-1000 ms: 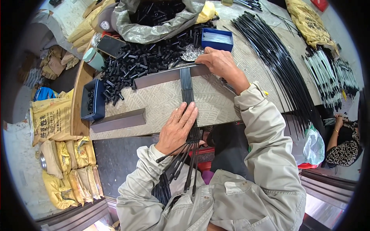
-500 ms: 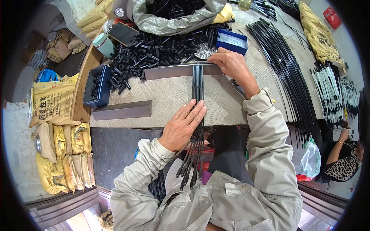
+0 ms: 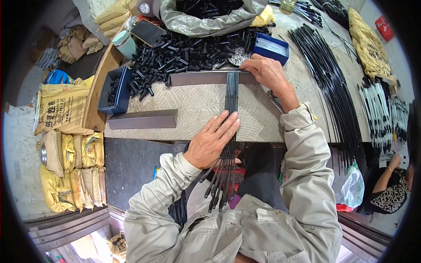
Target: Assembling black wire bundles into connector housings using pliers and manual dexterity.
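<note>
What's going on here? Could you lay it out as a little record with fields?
place: workbench with a patterned mat
left hand: flat on a row of thin black rods
right hand: at the rods' far ends, by a grey metal bar
rods: side by side, near ends hang over the bench edge
behind: heap of small black tubes, blue box
right of bench: long black rod bundle

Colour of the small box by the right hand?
Blue, seen in the head view: the small box sits just beyond the right hand.
</note>
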The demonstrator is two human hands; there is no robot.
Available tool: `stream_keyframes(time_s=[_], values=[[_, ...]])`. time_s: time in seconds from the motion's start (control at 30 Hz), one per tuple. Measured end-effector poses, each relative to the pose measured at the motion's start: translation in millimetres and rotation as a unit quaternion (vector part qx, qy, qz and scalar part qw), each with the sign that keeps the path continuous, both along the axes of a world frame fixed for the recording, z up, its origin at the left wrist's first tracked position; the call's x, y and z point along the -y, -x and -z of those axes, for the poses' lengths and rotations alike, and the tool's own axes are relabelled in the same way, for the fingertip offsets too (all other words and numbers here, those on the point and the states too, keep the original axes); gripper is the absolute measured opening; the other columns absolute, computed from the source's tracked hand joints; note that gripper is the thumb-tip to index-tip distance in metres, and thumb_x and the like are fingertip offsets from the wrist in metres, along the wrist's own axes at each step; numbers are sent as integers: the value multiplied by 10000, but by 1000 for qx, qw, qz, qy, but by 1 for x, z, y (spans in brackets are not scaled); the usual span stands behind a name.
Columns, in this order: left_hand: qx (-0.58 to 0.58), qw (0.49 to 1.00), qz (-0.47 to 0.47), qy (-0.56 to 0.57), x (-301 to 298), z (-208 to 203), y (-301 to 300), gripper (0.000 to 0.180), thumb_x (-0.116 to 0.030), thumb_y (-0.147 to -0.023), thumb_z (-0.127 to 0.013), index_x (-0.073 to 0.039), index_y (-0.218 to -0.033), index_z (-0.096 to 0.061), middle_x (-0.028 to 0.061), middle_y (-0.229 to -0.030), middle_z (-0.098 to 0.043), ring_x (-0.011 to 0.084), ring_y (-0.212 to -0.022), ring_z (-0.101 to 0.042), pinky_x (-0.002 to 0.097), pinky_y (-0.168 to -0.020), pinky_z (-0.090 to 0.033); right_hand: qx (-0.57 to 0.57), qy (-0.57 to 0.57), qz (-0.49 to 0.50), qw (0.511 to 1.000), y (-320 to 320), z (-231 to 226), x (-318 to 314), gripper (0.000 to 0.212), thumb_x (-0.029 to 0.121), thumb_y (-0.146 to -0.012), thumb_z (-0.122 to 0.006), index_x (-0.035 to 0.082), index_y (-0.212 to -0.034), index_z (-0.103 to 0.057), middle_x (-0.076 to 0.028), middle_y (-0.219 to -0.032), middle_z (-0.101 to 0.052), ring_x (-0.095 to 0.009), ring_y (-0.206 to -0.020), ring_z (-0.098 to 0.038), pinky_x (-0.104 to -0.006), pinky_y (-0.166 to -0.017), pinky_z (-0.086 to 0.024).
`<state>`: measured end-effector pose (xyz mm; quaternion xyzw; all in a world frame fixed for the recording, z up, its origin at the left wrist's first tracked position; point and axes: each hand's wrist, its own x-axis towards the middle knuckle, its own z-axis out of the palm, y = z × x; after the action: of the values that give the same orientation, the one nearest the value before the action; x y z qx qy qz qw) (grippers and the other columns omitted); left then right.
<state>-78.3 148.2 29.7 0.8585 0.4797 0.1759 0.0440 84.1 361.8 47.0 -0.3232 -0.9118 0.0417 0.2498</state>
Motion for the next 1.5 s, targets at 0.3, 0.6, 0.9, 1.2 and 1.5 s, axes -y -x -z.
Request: stream_keyframes(time_s=[0.3, 0.6, 0.9, 1.2, 1.5], values=[[1, 1000, -3, -4, -2, -1, -2, 852, -580, -718, -553, -2, -1312, -351, 146, -1393, -305, 335, -1276, -299, 430, -1026, -279, -169, 14, -75, 983, 6, -1, -7, 136, 80, -794, -582, 66, -927, -607, -87, -873, -586, -287, -767, -580, -330, -655, -463], [-18, 999, -2, -41, 0, 3, 1, 803, -504, -722, -587, -6, -1310, -359, 142, -1387, -317, 329, -1275, -303, 419, -1022, -293, -161, -79, -45, 983, -2, 5, -20, 96, 120, -797, -587, 35, -827, -622, -100, -839, -587, -277, -803, -564, -344, -704, -447], [-56, 991, -38, -115, -11, 15, 4, 564, -114, -753, -514, -20, -1295, -387, 120, -1383, -336, 298, -1268, -331, 375, -1012, -329, 102, -34, 131, 985, -39, -28, -84, 72, 151, -739, -610, 89, -745, -645, -94, -803, -608, -278, -784, -591, -361, -672, -465], [-55, 988, -41, -141, -8, 13, 8, 590, -69, -728, -510, -28, -1302, -377, 115, -1384, -335, 288, -1269, -332, 367, -1008, -335, 137, -41, 101, 985, -37, -33, -102, 77, 97, -682, -577, 115, -735, -630, -128, -733, -616, -302, -731, -603, -381, -621, -477], [-38, 992, -34, -118, 17, 15, 1, 594, -77, -740, -498, -37, -1317, -362, 107, -1388, -331, 278, -1271, -333, 357, -1022, -317, 92, -65, 82, 990, -46, -27, -66, 80, 55, -691, -536, 77, -711, -610, -118, -727, -608, -306, -728, -597, -380, -620, -470]])
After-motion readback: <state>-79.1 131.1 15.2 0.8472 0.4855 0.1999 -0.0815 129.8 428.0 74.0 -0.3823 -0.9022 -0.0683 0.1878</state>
